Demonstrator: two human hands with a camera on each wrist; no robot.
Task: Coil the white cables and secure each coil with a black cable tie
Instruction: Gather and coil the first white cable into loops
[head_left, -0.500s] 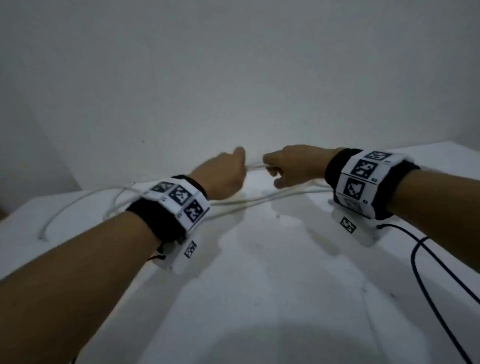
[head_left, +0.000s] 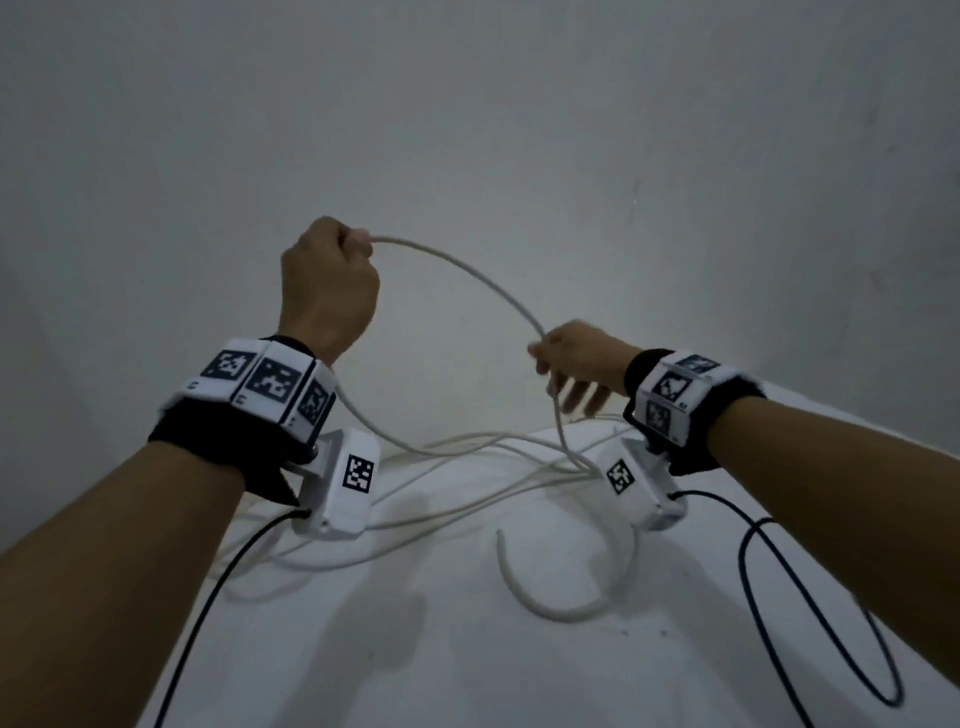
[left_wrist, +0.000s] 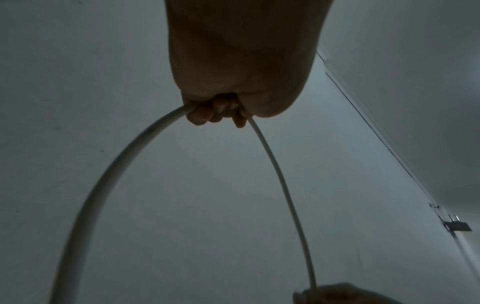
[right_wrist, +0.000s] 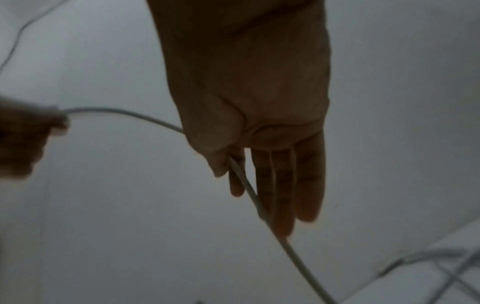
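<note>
A white cable (head_left: 483, 278) arcs through the air between my two hands. My left hand (head_left: 332, 280) is raised and fisted round it; the left wrist view shows the fingers (left_wrist: 207, 115) curled over the cable (left_wrist: 275, 179), which hangs down on both sides. My right hand (head_left: 566, 358) is lower, to the right, and pinches the cable (right_wrist: 249, 189) between thumb and forefinger, its other fingers (right_wrist: 285, 185) straight. More white cable (head_left: 467, 499) lies tangled on the white table (head_left: 467, 665) below. No black cable tie shows.
A curled white cable end (head_left: 550, 597) lies near the table's middle. Black leads (head_left: 810, 613) from the wrist cameras trail over the table at the right and left (head_left: 208, 613). A plain pale wall (head_left: 519, 130) stands close behind.
My left hand rose well above the table with the cable, drawing a wide arc between the hands. My right hand has spread its outer fingers. The hands were close together before.
</note>
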